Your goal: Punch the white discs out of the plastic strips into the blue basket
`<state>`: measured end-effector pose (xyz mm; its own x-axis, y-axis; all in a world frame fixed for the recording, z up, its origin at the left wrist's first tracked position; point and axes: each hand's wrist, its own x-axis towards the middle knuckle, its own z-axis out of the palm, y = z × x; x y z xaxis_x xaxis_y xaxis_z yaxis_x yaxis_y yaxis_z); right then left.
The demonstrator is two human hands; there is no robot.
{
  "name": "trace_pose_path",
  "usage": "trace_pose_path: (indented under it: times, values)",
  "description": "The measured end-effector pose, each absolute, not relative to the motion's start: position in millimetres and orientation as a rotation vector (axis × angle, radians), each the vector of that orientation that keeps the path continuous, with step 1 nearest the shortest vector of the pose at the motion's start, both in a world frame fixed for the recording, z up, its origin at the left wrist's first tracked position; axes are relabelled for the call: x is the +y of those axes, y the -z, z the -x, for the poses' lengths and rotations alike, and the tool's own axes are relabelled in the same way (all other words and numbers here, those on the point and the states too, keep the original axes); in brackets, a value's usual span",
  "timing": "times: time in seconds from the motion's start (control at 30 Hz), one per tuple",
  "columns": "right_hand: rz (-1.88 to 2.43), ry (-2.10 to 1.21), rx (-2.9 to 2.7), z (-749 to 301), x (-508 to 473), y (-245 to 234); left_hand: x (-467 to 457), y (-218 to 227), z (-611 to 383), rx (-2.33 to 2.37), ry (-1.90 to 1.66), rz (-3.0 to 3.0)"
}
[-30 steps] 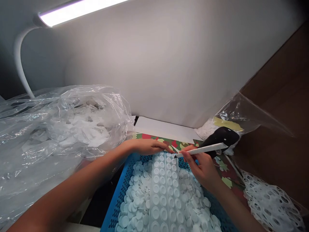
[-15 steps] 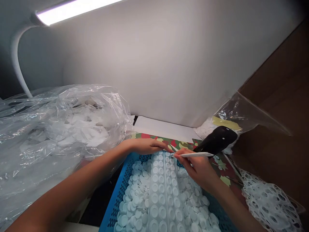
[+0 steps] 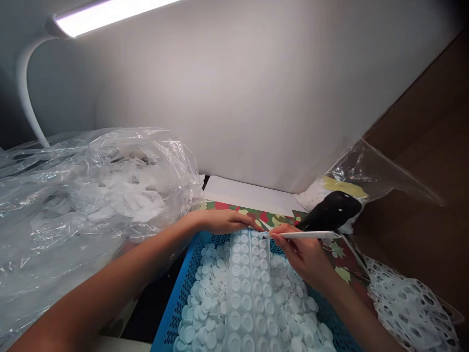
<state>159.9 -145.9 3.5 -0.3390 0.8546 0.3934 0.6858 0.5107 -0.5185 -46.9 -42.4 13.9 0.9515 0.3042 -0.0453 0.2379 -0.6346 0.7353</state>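
Note:
A blue plastic basket (image 3: pixel 178 305) full of loose white discs (image 3: pixel 207 303) sits in front of me. Across it lies a long white strip (image 3: pixel 247 293) with rows of round discs still in it. My left hand (image 3: pixel 224 221) rests on the strip's far end at the basket's far rim, fingers flat and together. My right hand (image 3: pixel 306 254) is closed round a thin white stick tool (image 3: pixel 302 235), held like a pen. Its tip touches the far right corner of the strip, close to my left fingertips.
A big clear plastic bag (image 3: pixel 84 195) of white material fills the left. A punched-out white sheet (image 3: pixel 410 308) lies at the right, beside a clear bag (image 3: pixel 366 176) and a black object (image 3: pixel 331 212). A lamp (image 3: pixel 106 12) hangs overhead. A leaf-patterned mat (image 3: pixel 256 215) covers the table.
The white tool dropped from a raised angle to nearly level, its tip staying at the strip's far end. My left hand has stayed put.

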Motion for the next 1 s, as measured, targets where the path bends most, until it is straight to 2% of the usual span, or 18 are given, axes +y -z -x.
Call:
trace_pose_path:
  times: [0.33,0.6,1.0]
  values:
    - [1.303,-0.321,-2.266,-156,-143,-8,-37,-7,47,0.336,-0.114,-2.287]
    - [1.27,-0.41,-1.84,-165,-145,1,-39,-10,48,0.325,-0.084,-2.266]
    - [1.239,-0.373,-2.167,-159,-149,-6,-38,-8,47,0.332,-0.096,-2.309]
